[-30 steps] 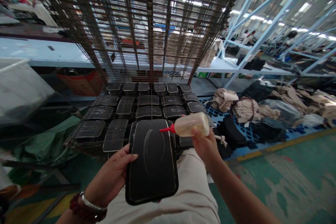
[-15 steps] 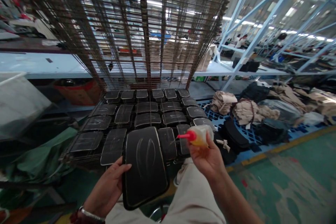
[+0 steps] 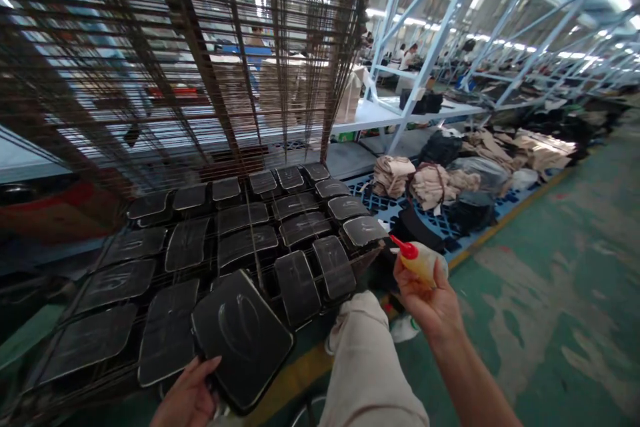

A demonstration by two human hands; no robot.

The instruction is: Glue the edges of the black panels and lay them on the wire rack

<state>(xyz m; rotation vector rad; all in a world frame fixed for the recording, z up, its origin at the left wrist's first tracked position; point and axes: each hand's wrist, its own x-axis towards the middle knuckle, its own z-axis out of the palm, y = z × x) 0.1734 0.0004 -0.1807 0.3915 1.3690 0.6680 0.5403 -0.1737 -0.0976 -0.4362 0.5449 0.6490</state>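
Observation:
A black panel [image 3: 243,340] with rounded corners and a pale glossy line along its edge is gripped at its lower left by my left hand [image 3: 193,390], thumb on top. Two curved shiny streaks mark its face. My right hand [image 3: 430,297] is wrapped round a clear squeeze bottle [image 3: 425,263] of yellowish liquid, its red nozzle tilted up to the left, apart from the panel. Rows of similar black panels [image 3: 300,287] lie on a wire rack [image 3: 365,260] beyond the held one.
Upright wire racks [image 3: 200,47] rise behind the panels. Beige cloth bundles [image 3: 393,175] sit on a blue lattice platform [image 3: 363,190] to the right, beside a green floor [image 3: 540,293]. Blue metal framing [image 3: 425,47] stands behind; people are far off.
The view has swung to the right. The held panel has tilted and sits lower left in view, while the bottle has moved right, farther from the panel.

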